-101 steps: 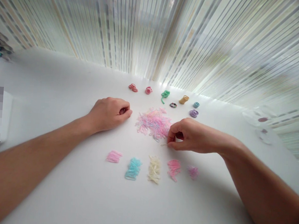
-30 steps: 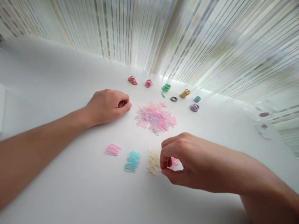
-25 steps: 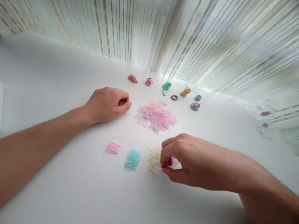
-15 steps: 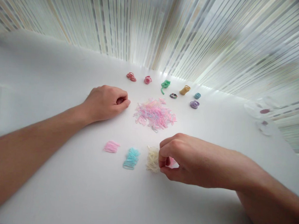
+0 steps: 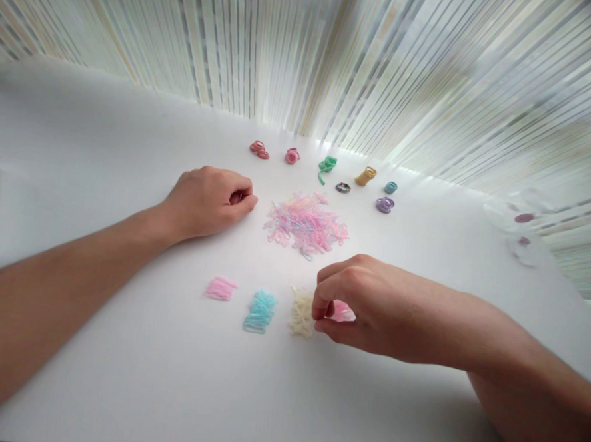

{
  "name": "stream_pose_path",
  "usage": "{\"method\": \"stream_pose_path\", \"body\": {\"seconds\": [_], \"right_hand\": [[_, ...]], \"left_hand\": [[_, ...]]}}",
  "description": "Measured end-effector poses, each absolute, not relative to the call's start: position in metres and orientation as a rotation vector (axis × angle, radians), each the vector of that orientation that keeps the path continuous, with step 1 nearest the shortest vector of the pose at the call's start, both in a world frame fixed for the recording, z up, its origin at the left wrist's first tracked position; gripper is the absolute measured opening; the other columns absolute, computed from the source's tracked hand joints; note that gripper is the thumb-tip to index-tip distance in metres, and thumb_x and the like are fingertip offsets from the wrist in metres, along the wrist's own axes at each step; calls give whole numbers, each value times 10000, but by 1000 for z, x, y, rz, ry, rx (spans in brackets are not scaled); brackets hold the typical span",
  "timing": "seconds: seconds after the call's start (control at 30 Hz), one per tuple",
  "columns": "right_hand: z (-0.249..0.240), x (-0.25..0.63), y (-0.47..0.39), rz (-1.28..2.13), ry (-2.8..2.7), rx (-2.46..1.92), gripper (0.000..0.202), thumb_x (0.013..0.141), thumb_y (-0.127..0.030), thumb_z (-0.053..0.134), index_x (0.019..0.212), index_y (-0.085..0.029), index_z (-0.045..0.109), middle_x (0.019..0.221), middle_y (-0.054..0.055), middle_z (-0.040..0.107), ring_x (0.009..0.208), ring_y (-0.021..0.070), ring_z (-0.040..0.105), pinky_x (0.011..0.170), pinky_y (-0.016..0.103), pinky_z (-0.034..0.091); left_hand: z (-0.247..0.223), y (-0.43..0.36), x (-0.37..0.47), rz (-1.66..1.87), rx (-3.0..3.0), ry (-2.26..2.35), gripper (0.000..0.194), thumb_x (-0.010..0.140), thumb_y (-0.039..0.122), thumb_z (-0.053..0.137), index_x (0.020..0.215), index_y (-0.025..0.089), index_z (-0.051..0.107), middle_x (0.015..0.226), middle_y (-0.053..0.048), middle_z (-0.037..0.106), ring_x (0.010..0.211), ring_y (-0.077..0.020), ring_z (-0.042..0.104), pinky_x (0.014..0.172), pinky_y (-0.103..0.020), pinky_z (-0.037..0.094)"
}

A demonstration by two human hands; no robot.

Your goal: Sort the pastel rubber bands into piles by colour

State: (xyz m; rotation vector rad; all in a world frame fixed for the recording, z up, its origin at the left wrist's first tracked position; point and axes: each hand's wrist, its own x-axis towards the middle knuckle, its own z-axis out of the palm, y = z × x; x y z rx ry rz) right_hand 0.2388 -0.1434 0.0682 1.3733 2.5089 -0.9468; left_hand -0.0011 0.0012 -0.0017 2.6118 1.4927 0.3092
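My left hand (image 5: 214,201) rests closed on the white table, left of a loose pile of pink and lilac bands (image 5: 306,225); whatever is inside its curled fingers is hidden. My right hand (image 5: 358,301) hovers at the right edge of a cream band pile (image 5: 301,313), thumb and forefinger pinched nearly together. Anything between those fingertips is too small to make out. Behind them, a brighter pink pile (image 5: 343,310) shows in part. Further left lie a light blue pile (image 5: 259,311) and a small pink pile (image 5: 220,288).
Along the back lie red (image 5: 260,150), pink (image 5: 292,156), green (image 5: 327,167), yellow (image 5: 365,176), blue (image 5: 390,187) and purple (image 5: 385,204) coils, with a multicoloured ring (image 5: 343,188). Clear round objects (image 5: 522,250) stand at right. String curtains (image 5: 305,55) hang behind the table (image 5: 155,379).
My right hand has risen slightly, showing more of the pink pile behind its fingers. My left hand has stayed in place.
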Motion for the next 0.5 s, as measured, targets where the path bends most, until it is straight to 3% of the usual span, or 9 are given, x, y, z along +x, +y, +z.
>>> {"method": "stream_pose_path", "body": {"seconds": [0.23,0.37,0.5], "right_hand": [[82,260,-144,-908,2588,1479,102,861,-195,733,872,-244,822,852,15,797,701,155,676,665,271,470],[97,275,-147,-776,2685,1623,152,913,-362,729,872,-257,831,796,15,773,589,128,582,615,293,430],[103,294,-149,-671,2729,1873,279,942,-466,702,849,-226,810,663,13,659,566,128,501,557,302,380]], "left_hand": [[-1,1,-1,281,2617,1509,369,919,478,451,836,206,685,872,-46,733,833,-208,625,709,-329,338],[0,1,-2,292,2622,1490,338,914,463,459,801,217,660,855,-46,731,804,-204,618,673,-329,315],[0,1,-4,339,2629,1436,349,929,482,456,761,225,621,833,-47,725,765,-197,605,645,-333,309]]}}
